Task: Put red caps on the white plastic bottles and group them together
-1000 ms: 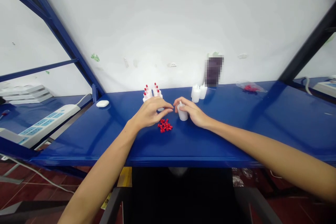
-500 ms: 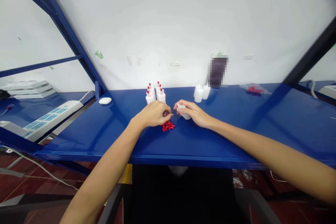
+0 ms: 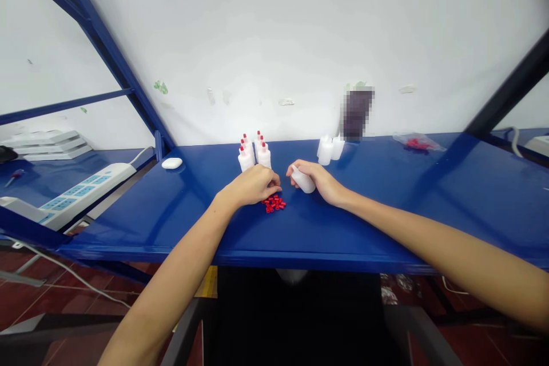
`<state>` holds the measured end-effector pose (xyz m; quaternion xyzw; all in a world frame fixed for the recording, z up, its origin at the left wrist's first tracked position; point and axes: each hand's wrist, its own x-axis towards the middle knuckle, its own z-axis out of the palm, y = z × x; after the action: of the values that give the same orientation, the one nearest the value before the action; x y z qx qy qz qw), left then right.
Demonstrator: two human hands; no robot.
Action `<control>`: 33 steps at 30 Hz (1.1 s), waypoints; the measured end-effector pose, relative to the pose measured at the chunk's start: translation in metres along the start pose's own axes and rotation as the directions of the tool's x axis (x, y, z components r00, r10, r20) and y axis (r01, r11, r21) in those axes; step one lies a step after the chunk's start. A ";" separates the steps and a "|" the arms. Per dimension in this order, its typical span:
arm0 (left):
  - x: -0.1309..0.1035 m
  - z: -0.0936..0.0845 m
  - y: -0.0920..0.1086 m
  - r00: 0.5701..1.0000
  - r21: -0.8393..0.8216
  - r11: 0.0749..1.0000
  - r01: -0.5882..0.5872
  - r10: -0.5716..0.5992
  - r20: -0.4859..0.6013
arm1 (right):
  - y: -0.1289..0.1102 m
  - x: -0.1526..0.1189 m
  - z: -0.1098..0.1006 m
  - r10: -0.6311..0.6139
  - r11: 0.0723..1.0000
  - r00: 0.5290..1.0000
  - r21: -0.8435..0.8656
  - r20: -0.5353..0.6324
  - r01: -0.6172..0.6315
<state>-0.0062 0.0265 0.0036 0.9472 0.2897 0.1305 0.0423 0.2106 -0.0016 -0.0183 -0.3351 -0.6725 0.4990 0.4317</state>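
Observation:
My right hand (image 3: 319,182) is wrapped round a white squeeze bottle (image 3: 303,180), tilted with its narrow tip toward the upper left. Just left of it, my left hand (image 3: 256,184) has its fingers curled and thumb pressed in; whatever they may hold is hidden. Below those fingers lies a small pile of red caps (image 3: 273,204) on the blue table. Behind my left hand stand several upright white bottles (image 3: 246,161) with red caps on their tips, in two rows, partly covered by the hand.
A group of white bottles (image 3: 325,152) without red caps stands at the back right of the blue table (image 3: 364,229). Farther right lies a clear bag (image 3: 418,143) with red pieces. At left are a white case (image 3: 172,163) and a power strip (image 3: 81,194).
The bottle in my right hand has tilted and shows more of its body. My left fingers have drawn closer together and lifted slightly off the red caps.

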 end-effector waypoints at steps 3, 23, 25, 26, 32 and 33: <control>0.001 0.002 0.001 0.999 0.028 0.999 -0.022 0.023 -0.048 | 0.001 0.001 -0.001 0.004 1.000 1.000 -0.002 -0.020 -0.004; 0.014 0.024 0.032 0.735 -0.103 0.944 -0.312 0.171 -0.656 | -0.012 -0.008 -0.015 -0.156 0.671 0.988 -0.733 0.007 0.112; 0.013 0.024 0.032 0.757 -0.104 0.943 -0.315 0.184 -0.627 | -0.012 -0.009 -0.017 -0.185 0.657 0.981 -0.735 0.056 0.166; 0.013 0.025 0.032 0.761 -0.105 0.943 -0.316 0.185 -0.622 | -0.012 -0.010 -0.019 -0.197 0.654 0.977 -0.732 0.077 0.190; 0.012 0.028 0.035 0.763 -0.109 0.931 -0.347 0.213 -0.611 | -0.011 -0.011 -0.023 -0.174 0.699 0.970 -0.673 0.167 0.242; 0.012 0.028 0.036 0.755 -0.090 0.927 -0.365 0.238 -0.612 | -0.011 -0.011 -0.022 -0.170 0.732 0.972 -0.640 0.163 0.235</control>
<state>0.0302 0.0036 -0.0146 0.8839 0.1162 0.4523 0.0253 0.2346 -0.0055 -0.0078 -0.3659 -0.8562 0.1972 0.3069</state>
